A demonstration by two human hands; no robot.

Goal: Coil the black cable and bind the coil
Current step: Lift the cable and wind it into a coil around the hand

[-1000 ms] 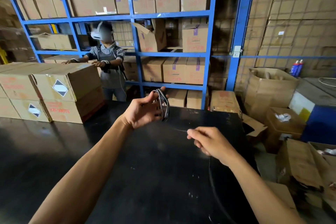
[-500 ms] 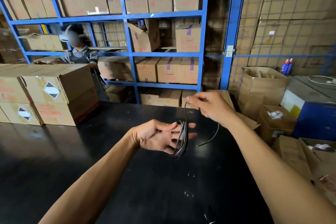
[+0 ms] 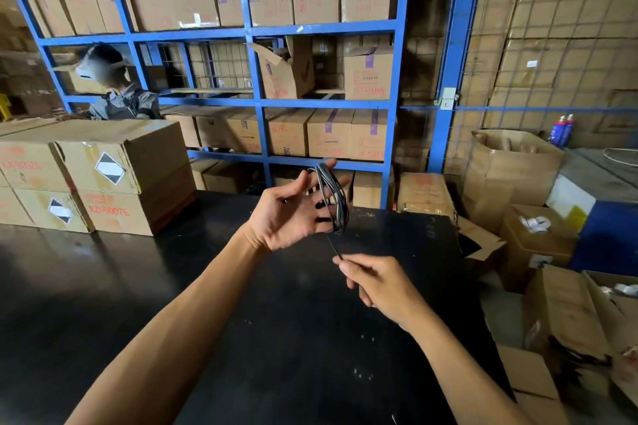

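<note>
The black cable [image 3: 334,196] is wound in several loops around the spread fingers of my left hand [image 3: 293,214], which is raised palm-up above the black table [image 3: 207,321]. A short free strand runs down from the bottom of the coil to my right hand [image 3: 378,281]. That hand pinches the strand's end between thumb and forefinger, just below and to the right of the coil. The coil is loose, with no tie visible around it.
Stacked cardboard boxes [image 3: 103,176] sit on the table's far left. Blue shelving [image 3: 262,100] full of boxes stands behind the table. Another person [image 3: 117,93] stands behind the left boxes. Open cartons [image 3: 538,245] crowd the floor to the right.
My right hand has come down from above the coil to below it, laying another turn of cable over my left hand. My left hand has lifted slightly.
</note>
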